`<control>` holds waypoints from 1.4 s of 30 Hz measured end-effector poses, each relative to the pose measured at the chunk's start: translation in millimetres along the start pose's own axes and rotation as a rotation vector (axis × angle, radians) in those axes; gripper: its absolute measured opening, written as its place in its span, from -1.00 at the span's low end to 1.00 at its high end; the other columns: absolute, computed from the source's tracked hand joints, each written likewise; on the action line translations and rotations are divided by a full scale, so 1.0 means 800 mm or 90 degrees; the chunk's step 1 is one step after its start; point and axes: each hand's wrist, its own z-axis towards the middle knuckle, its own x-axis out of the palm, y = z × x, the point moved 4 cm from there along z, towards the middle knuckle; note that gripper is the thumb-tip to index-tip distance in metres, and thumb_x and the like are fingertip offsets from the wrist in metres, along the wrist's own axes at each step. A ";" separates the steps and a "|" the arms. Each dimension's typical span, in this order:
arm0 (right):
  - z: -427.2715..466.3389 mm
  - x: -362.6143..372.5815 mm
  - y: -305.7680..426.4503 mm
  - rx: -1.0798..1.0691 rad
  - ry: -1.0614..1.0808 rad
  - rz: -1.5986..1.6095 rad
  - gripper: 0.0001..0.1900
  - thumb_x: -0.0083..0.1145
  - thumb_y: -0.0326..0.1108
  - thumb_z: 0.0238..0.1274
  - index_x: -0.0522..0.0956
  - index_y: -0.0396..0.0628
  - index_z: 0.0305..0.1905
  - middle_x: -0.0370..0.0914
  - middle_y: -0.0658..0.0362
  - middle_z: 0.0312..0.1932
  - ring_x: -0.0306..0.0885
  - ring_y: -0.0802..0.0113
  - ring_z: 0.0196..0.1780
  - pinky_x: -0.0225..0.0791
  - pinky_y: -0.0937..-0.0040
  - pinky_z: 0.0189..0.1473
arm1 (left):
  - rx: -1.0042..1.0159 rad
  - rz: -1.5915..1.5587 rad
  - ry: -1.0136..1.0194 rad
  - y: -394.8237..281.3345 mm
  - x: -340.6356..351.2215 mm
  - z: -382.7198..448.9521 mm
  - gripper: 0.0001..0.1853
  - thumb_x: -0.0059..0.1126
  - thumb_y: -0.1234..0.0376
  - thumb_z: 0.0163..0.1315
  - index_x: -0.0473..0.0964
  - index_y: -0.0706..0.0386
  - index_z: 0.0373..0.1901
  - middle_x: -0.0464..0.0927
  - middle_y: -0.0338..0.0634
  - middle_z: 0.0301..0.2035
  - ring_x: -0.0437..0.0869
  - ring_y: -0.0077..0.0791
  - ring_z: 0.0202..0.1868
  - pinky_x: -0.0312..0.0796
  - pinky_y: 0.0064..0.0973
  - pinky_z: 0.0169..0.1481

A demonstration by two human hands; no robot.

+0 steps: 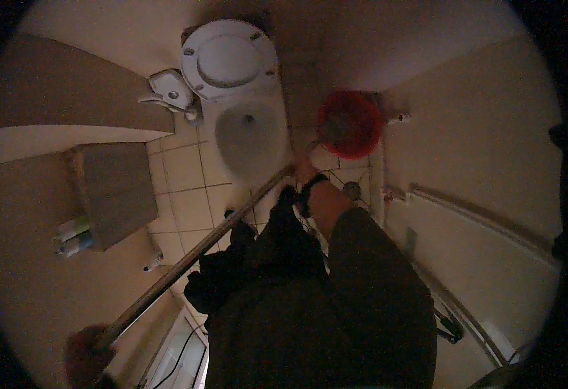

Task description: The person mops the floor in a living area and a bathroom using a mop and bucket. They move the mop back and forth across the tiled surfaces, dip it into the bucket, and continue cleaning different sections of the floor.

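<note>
A long wooden pole (191, 260) slants across the view, from the lower left up toward a red bucket (374, 138). At its lower-left end my left hand (87, 350) is closed around it, dim and blurred. My right hand (305, 167), with a dark band at the wrist, grips the pole's other part, close to the bucket's near side. Whatever lies past the right hand is hard to make out. Inside the bucket is a greyish patch that I cannot identify. Left of the right hand stands a white toilet bowl (252, 146), its seat (191, 73) raised.
A white flush cistern or holder (172, 90) sits left of the toilet. A boxy cabinet (118, 189) projects from the left wall with bottles (75, 243) beside it. A radiator (459, 243) lines the right wall. A round floor drain (351, 190) lies in the tiles.
</note>
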 end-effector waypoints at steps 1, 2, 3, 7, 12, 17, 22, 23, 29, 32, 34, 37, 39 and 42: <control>-0.009 0.020 0.017 -0.006 0.047 -0.064 -0.69 0.22 -0.31 0.15 0.46 -0.16 -0.04 0.44 0.03 -0.10 0.44 0.13 -0.06 0.40 0.17 -0.05 | -0.122 -0.081 0.022 -0.010 0.039 0.033 -0.50 0.30 0.46 0.01 0.47 0.14 0.07 0.66 0.08 -0.21 0.72 -0.04 -0.24 0.54 -0.26 -0.10; -0.013 0.026 0.027 0.024 0.043 -0.033 -0.69 0.23 -0.31 0.15 0.47 -0.16 -0.04 0.45 0.03 -0.10 0.44 0.13 -0.06 0.41 0.16 -0.05 | -0.065 -0.074 0.031 -0.034 0.058 0.067 -0.50 0.30 0.48 0.00 0.48 0.15 0.06 0.65 0.09 -0.21 0.72 -0.04 -0.24 0.54 -0.27 -0.10; -0.018 0.032 0.040 0.023 0.057 -0.041 -0.69 0.23 -0.31 0.14 0.47 -0.16 -0.04 0.45 0.03 -0.10 0.44 0.12 -0.06 0.41 0.16 -0.05 | 0.088 -0.105 0.000 -0.066 0.072 0.099 -0.49 0.30 0.51 -0.02 0.48 0.16 0.06 0.65 0.09 -0.22 0.72 -0.05 -0.25 0.53 -0.27 -0.09; -0.028 -0.001 0.045 0.055 0.209 -0.149 -0.69 0.23 -0.30 0.13 0.48 -0.16 -0.06 0.46 0.03 -0.11 0.45 0.12 -0.06 0.41 0.16 -0.06 | 0.044 -0.055 0.093 -0.094 0.080 0.114 -0.47 0.32 0.45 -0.03 0.47 0.18 0.07 0.64 0.12 -0.21 0.71 -0.03 -0.21 0.53 -0.28 -0.05; 0.000 -0.064 0.004 0.099 0.194 -0.201 -0.69 0.24 -0.30 0.11 0.49 -0.17 -0.07 0.47 0.02 -0.12 0.46 0.11 -0.07 0.42 0.16 -0.07 | -0.074 0.144 0.146 -0.046 -0.021 0.008 -0.52 0.26 0.38 0.05 0.48 0.18 0.08 0.55 0.05 -0.01 0.59 -0.13 -0.04 0.45 -0.21 -0.01; 0.003 -0.083 -0.002 0.106 0.155 -0.140 -0.69 0.25 -0.29 0.09 0.51 -0.17 -0.09 0.48 0.02 -0.13 0.47 0.10 -0.08 0.42 0.15 -0.08 | 0.023 0.170 0.088 0.017 -0.079 -0.092 -0.53 0.25 0.43 0.08 0.48 0.20 0.10 0.58 0.10 -0.08 0.64 -0.18 -0.21 0.49 -0.27 -0.21; -0.014 0.002 0.072 0.039 0.040 -0.031 -0.69 0.26 -0.28 0.08 0.52 -0.18 -0.10 0.50 0.01 -0.13 0.47 0.09 -0.08 0.43 0.15 -0.09 | 0.030 0.026 0.051 -0.021 0.025 0.075 -0.50 0.25 0.41 0.06 0.45 0.15 0.11 0.61 0.11 -0.16 0.67 -0.04 -0.16 0.51 -0.22 -0.08; -0.016 0.007 0.075 0.027 0.027 -0.022 -0.69 0.26 -0.28 0.07 0.52 -0.18 -0.11 0.50 0.01 -0.13 0.48 0.09 -0.08 0.43 0.15 -0.10 | 0.021 -0.044 0.060 -0.053 0.047 0.100 -0.49 0.25 0.42 0.05 0.45 0.14 0.11 0.63 0.12 -0.20 0.68 -0.01 -0.18 0.52 -0.23 -0.08; -0.009 -0.025 0.027 0.050 0.204 -0.174 -0.69 0.27 -0.27 0.05 0.54 -0.18 -0.13 0.51 0.00 -0.14 0.48 0.08 -0.09 0.43 0.14 -0.11 | -0.082 0.020 0.179 -0.133 0.061 0.117 -0.43 0.24 0.44 0.04 0.40 0.10 0.16 0.62 0.07 -0.18 0.69 -0.04 -0.17 0.53 -0.21 -0.06; 0.003 -0.060 -0.001 0.051 0.212 -0.202 -0.69 0.27 -0.27 0.04 0.55 -0.19 -0.14 0.52 0.00 -0.15 0.49 0.07 -0.10 0.44 0.14 -0.12 | -0.088 0.050 0.173 -0.102 -0.009 0.038 -0.49 0.22 0.48 0.06 0.43 0.17 0.13 0.58 0.09 -0.06 0.64 -0.14 -0.09 0.48 -0.28 -0.02; 0.008 -0.072 -0.015 0.039 0.201 -0.190 -0.69 0.28 -0.26 0.03 0.55 -0.19 -0.14 0.53 0.00 -0.15 0.49 0.07 -0.10 0.44 0.14 -0.12 | -0.062 0.098 0.131 -0.075 -0.064 -0.029 -0.52 0.24 0.48 0.09 0.46 0.22 0.11 0.60 0.15 -0.13 0.69 -0.23 -0.30 0.54 -0.32 -0.30; 0.009 -0.052 -0.015 0.041 0.171 -0.189 -0.65 0.29 -0.27 0.00 0.54 -0.18 -0.10 0.52 -0.03 -0.12 0.49 0.03 -0.06 0.44 0.12 -0.10 | -0.097 -0.009 0.065 -0.035 -0.083 -0.065 -0.54 0.16 0.40 0.20 0.40 0.22 0.17 0.56 0.07 -0.05 0.65 -0.24 -0.20 0.51 -0.29 -0.22; 0.002 -0.026 -0.011 0.092 0.135 -0.242 -0.56 0.32 -0.30 -0.05 0.52 -0.17 -0.01 0.50 -0.08 -0.04 0.48 -0.04 0.02 0.43 0.08 -0.06 | -0.121 -0.143 0.014 -0.027 -0.063 -0.036 -0.53 0.07 0.32 0.29 0.34 0.19 0.24 0.52 -0.02 0.06 0.58 -0.20 0.01 0.45 -0.23 0.00; -0.003 0.013 0.017 0.043 -0.034 0.271 -0.46 0.36 -0.35 -0.11 0.48 -0.15 0.08 0.46 -0.08 0.06 0.45 -0.11 0.09 0.42 0.05 0.00 | 0.060 -0.188 -0.047 -0.062 0.002 0.061 -0.47 0.18 0.37 0.12 0.37 0.10 0.19 0.60 0.06 -0.16 0.65 -0.01 -0.13 0.51 -0.16 -0.03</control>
